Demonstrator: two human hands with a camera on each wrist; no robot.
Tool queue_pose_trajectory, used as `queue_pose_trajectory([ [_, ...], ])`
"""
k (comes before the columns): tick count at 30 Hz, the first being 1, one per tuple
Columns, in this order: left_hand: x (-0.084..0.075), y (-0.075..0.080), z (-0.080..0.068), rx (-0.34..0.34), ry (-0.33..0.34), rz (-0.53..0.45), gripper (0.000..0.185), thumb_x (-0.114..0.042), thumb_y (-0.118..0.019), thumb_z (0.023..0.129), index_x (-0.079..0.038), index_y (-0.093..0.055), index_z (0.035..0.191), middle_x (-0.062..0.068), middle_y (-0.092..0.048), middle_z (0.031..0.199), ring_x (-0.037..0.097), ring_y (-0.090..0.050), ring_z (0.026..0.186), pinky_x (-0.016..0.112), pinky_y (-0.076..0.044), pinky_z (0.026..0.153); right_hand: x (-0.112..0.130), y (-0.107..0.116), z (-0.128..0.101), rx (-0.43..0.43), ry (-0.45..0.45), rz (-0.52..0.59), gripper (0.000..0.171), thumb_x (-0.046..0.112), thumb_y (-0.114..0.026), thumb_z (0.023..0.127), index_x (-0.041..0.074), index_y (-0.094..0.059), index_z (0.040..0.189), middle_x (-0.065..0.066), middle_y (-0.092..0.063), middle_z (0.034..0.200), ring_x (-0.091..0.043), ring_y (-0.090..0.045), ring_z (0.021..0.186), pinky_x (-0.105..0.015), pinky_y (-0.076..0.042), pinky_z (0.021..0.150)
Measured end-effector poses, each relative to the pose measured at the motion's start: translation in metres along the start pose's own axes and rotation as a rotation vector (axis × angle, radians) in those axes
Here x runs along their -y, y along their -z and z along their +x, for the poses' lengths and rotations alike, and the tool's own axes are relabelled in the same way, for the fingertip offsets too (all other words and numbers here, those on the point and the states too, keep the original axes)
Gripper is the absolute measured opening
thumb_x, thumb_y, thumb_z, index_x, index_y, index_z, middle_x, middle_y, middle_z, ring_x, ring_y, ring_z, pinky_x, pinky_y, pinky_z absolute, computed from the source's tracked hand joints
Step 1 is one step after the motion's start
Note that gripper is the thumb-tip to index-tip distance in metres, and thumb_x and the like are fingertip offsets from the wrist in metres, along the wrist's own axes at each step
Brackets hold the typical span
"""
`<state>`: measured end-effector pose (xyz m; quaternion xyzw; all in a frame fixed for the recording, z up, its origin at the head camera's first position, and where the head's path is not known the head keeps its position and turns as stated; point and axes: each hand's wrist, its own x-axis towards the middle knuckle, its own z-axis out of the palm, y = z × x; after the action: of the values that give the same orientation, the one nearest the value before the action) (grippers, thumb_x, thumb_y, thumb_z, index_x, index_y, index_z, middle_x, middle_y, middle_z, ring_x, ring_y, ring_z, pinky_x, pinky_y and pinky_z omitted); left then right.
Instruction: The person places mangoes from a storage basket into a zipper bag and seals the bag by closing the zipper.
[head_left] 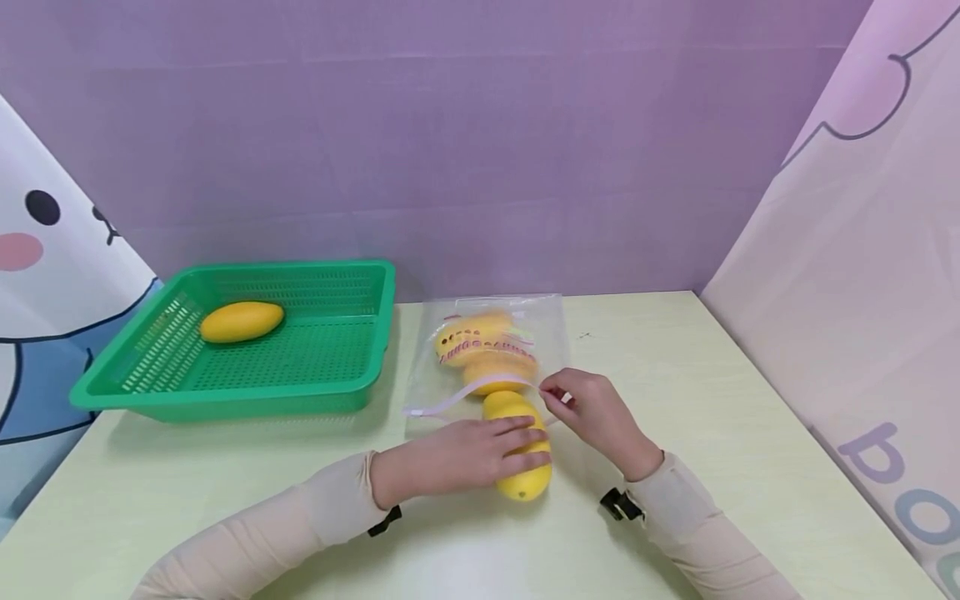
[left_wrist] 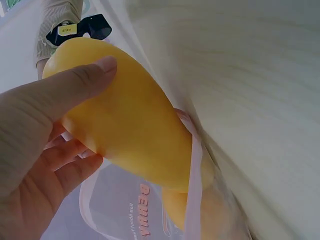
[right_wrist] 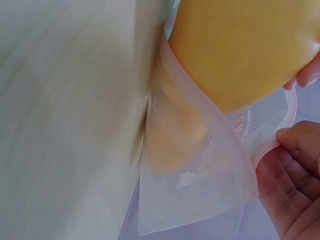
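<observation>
A yellow mango (head_left: 527, 483) is gripped by my left hand (head_left: 472, 457), thumb on one side and fingers on the other. In the left wrist view the far end of this mango (left_wrist: 135, 120) sits within the mouth of a clear zip bag (head_left: 551, 333). Two more mangoes (head_left: 501, 368) lie inside the bag, behind its printed lettering. My right hand (head_left: 596, 414) pinches the bag's pink zip edge (right_wrist: 289, 112) between thumb and fingers, and the mouth gapes there. Both hands are close together at the bag's near end.
To the left stands a green plastic basket (head_left: 240, 402) with one mango (head_left: 242, 322) in it. The bag lies flat on the pale table (head_left: 645, 350), near the purple back wall (head_left: 480, 167). A printed cloth wall (head_left: 847, 292) bounds the right side.
</observation>
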<state>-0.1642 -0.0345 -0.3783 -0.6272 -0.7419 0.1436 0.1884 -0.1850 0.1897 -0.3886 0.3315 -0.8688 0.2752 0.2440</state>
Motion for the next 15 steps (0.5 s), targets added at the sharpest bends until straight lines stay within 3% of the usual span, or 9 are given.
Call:
queue_pose_trajectory([
  [8,0.0035,0.0004,0.0039,0.062,0.102,0.037,0.058,-0.01,-0.064,0.087,-0.017,-0.042,0.141,0.003,-0.047,0.14,0.022,-0.045,0.128,0.024,-0.047,0.093,0.0011,0.0006,0.0,0.002,-0.005,0.004,0.003,0.001,-0.071,0.081,0.002,-0.069,0.082,-0.002,-0.066,0.077,-0.01,-0.061,0.067,-0.017,-0.051,0.056],
  [15,0.006,-0.0054,0.0039,0.004,0.156,0.106,0.058,-0.005,-0.064,0.084,-0.014,-0.046,0.138,0.004,-0.052,0.134,0.023,-0.05,0.124,0.03,-0.042,0.101,0.0013,0.0013,0.0005,-0.004,0.004,0.002,0.006,-0.002,-0.071,0.079,0.003,-0.069,0.083,-0.002,-0.066,0.078,-0.01,-0.062,0.067,-0.017,-0.051,0.056],
])
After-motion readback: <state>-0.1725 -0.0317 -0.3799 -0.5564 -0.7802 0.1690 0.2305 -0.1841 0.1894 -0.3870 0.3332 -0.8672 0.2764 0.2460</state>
